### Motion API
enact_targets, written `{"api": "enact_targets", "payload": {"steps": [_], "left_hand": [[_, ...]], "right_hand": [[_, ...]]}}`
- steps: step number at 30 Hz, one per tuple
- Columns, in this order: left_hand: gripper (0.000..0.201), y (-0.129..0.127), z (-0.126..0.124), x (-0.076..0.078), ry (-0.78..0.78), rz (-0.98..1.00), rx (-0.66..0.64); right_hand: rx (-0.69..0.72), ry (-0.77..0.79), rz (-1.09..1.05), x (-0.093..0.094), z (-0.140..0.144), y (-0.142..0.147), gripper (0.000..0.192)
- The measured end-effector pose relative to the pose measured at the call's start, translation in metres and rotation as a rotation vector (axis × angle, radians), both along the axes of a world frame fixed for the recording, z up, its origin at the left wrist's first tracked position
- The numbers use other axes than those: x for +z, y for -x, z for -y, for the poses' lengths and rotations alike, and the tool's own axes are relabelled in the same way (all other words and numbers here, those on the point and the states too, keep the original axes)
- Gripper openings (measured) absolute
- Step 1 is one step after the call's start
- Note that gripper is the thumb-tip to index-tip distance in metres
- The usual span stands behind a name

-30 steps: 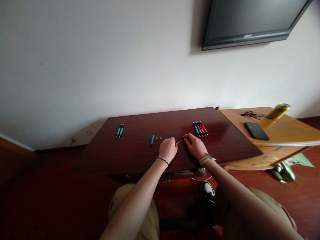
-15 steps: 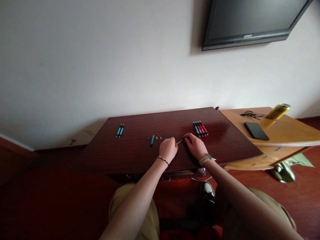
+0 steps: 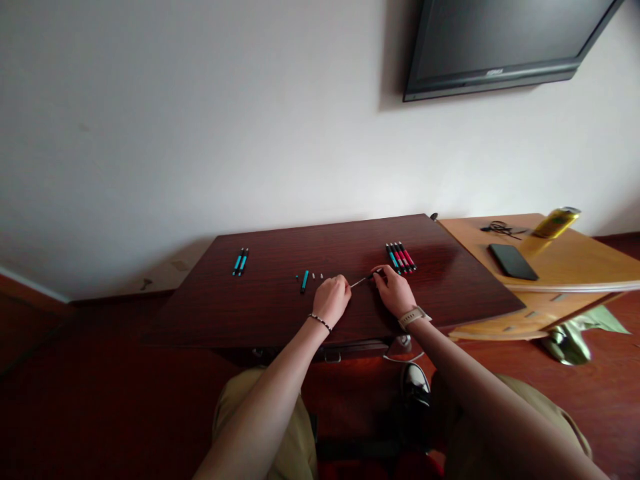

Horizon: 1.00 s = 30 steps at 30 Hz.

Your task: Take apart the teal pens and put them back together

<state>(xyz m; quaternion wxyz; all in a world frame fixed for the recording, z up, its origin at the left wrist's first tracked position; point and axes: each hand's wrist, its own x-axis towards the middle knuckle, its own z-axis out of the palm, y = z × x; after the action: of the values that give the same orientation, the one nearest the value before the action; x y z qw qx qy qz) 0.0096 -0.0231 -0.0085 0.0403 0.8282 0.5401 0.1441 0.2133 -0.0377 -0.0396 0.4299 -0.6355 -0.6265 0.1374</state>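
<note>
My left hand (image 3: 332,298) is closed, pinching the near end of a thin pale rod (image 3: 358,283), like a pen's inner tube. The rod slants up to a black pen part (image 3: 371,275), which the fingers of my right hand (image 3: 395,293) pinch. Whether rod and black part are joined I cannot tell. Left of my hands a turquoise pen barrel (image 3: 305,281) lies on the dark table (image 3: 270,313). Two small pale pieces (image 3: 318,276) rest to its right, and a tiny dark turquoise piece (image 3: 297,277) to its left.
Two turquoise-and-black pens (image 3: 241,262) lie at the table's left. Several turquoise and pink pens (image 3: 401,257) form a row beyond my right hand. On the lighter cabinet (image 3: 465,240) at right are a phone (image 3: 513,261), a cable (image 3: 501,229) and a yellow can (image 3: 557,223).
My left hand has shifted slightly left and toward me, my right fingers slightly right. More of the rod and the black part shows between them.
</note>
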Motion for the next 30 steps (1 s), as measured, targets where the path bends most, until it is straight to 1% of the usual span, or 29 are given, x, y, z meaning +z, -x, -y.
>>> {"api": "enact_targets", "payload": {"steps": [4,11,15,20,25,30], "left_hand": [[0.014,0.005,-0.001,0.001,-0.022,0.069,-0.015],[0.01,0.015,0.0,0.002,0.021,0.239,-0.023],[0.011,0.024,0.003,0.002,0.012,0.309,-0.052],[0.01,0.035,0.007,0.002,0.016,0.342,-0.067],[0.011,0.041,0.009,0.003,0.019,0.357,-0.07],[0.011,0.044,0.009,0.003,0.018,0.361,-0.064]], "right_hand": [[0.004,0.014,-0.121,0.0,-0.001,0.0,0.024],[0.079,0.017,-0.513,-0.002,-0.007,0.006,0.042],[0.082,0.032,-0.657,-0.003,-0.009,0.012,0.046],[0.145,0.03,-0.707,0.001,-0.009,0.022,0.043],[0.188,0.029,-0.662,0.004,-0.008,0.029,0.039],[0.227,0.039,-0.631,0.003,-0.009,0.033,0.038]]}}
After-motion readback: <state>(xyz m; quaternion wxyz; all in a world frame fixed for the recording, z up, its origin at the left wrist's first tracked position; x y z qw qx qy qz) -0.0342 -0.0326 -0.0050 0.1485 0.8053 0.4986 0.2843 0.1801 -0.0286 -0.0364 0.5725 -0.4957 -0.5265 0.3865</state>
